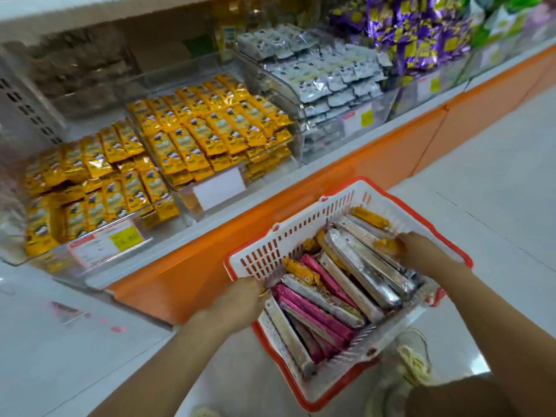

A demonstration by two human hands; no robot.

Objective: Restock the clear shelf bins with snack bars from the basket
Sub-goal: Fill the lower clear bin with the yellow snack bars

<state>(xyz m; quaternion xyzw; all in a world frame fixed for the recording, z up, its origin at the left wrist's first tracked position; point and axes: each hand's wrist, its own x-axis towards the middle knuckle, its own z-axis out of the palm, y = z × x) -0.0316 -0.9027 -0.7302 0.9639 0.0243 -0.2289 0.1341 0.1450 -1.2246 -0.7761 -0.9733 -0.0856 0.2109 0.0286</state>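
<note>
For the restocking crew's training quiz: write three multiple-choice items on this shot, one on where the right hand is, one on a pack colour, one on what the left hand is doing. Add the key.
1. Where is the right hand?
A. inside a shelf bin
B. in the basket
C. on the floor

2. What colour are the packs in the bin with the blank white label?
A. purple
B. pink
C. yellow

3. What is the left hand doing?
A. gripping the basket's rim
B. hanging free
C. holding a pink bar

Key: 1 B, its fingers curl on a yellow bar lying there; 2 C, yellow packs fill that bin; 3 A, its fingers wrap the near corner of the rim.
</note>
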